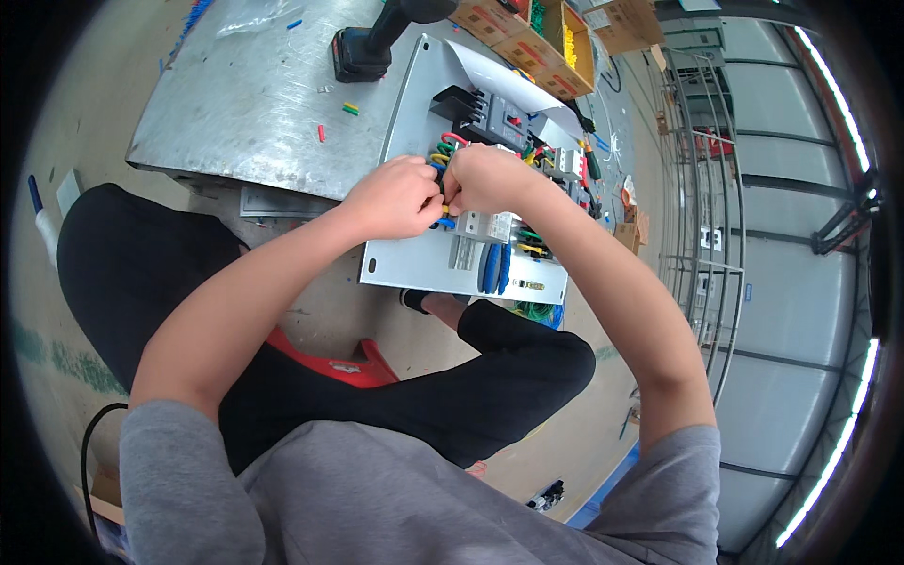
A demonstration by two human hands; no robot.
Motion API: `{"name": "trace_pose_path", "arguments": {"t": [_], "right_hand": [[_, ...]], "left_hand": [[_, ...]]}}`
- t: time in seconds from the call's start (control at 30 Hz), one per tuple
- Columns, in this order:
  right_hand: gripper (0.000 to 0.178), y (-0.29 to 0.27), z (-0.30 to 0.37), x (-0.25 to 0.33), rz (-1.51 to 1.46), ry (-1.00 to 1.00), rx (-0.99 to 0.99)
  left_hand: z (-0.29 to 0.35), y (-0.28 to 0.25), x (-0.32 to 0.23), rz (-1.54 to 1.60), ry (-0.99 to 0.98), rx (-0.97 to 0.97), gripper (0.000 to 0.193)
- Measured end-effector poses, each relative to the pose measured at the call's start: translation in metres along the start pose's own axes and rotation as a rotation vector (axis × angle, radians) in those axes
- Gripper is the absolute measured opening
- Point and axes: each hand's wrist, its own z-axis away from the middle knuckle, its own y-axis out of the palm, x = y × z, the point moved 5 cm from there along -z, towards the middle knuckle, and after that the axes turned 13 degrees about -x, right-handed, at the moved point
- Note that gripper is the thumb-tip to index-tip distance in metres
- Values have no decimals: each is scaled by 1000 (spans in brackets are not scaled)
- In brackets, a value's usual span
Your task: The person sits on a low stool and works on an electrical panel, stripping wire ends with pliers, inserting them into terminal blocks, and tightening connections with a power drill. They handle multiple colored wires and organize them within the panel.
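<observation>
My left hand (400, 196) and my right hand (488, 179) meet at the near-left side of a pale metal mounting plate (403, 259). Both are closed, thumbs and fingertips pinched together on wire among coloured wires (446, 149); the exact grip is mostly hidden by the fingers. Just below the right hand sits a light grey circuit breaker (483, 226). A dark grey moulded-case breaker (499, 121) is fixed farther up the plate. Blue-handled pliers (495, 268) lie near the plate's front edge, beside a metal mounting rail (462, 252).
A cordless power tool (365, 52) stands on the metal table (254, 104), near small coloured sleeve pieces (321, 134). Cardboard bins (527, 47) with small parts are at the back. A curled white sheet (518, 85) lies over the plate. A red stool (353, 369) is below; a metal rack (704, 207) stands right.
</observation>
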Motion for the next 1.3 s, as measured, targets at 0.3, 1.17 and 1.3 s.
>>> {"name": "trace_pose_path", "arguments": {"t": [0.3,1.17,1.3], "right_hand": [[18,-47,109,-2,-456,98,-544],[33,76,147,-20,-672,224,-910],[35,76,147,-18,-654,236,-906]], "left_hand": [[2,-3,1,-40,-19,43,20],[1,18,-32,-185,-472,140,25],[4,18,-29,-158,-475,174,30]]}}
